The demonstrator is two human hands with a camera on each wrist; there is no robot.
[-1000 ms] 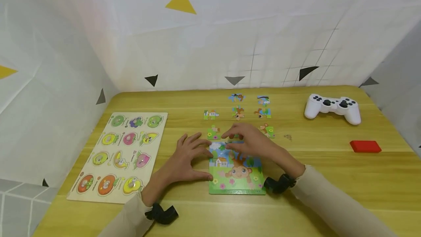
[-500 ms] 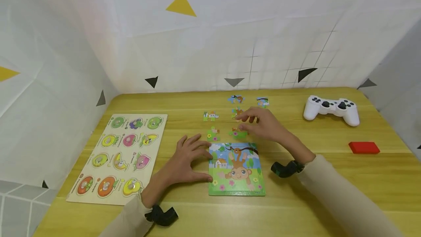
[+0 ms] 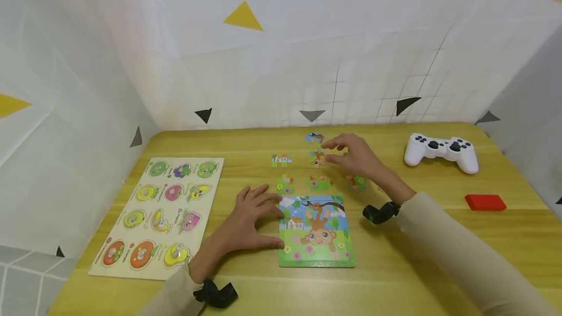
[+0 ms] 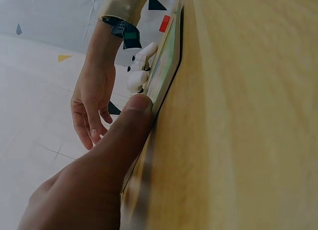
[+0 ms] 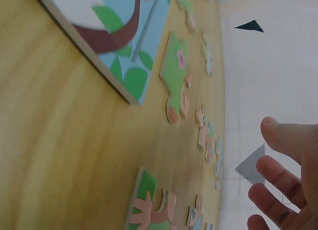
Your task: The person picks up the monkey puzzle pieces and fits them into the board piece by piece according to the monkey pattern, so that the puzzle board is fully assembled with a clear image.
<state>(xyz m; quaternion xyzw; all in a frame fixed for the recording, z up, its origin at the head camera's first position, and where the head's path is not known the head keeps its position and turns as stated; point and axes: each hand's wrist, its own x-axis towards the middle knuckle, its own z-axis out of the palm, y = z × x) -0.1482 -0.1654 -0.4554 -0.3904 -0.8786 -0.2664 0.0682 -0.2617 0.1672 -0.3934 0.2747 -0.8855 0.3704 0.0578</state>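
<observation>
At the left edge of the monkey picture puzzle board [image 3: 316, 252], my left hand [image 3: 246, 223] has its fingers spread; in the left wrist view its thumb [image 4: 139, 103] touches the board's edge. The board lies flat and shows a monkey hanging from a branch. Behind it, my right hand [image 3: 353, 155] hovers over loose jigsaw pieces, thumb and fingers parted with nothing between them. Nearest its fingertips is a piece with a monkey's eye [image 3: 317, 160]. A flower piece [image 5: 174, 76] and a green corner piece [image 5: 144, 190] lie below the hand in the right wrist view.
On the left lies a wooden fruit knob puzzle [image 3: 162, 218]. A white game controller [image 3: 441, 152] and a red block [image 3: 485, 203] are on the right. More jigsaw pieces, including a house piece [image 3: 281, 161], lie behind the board. A patterned cloth [image 3: 272, 72] hangs at the table's back.
My right hand has moved from the board's top edge back over the loose pieces, uncovering the branch and the front flower pieces. The left hand has stayed at the board.
</observation>
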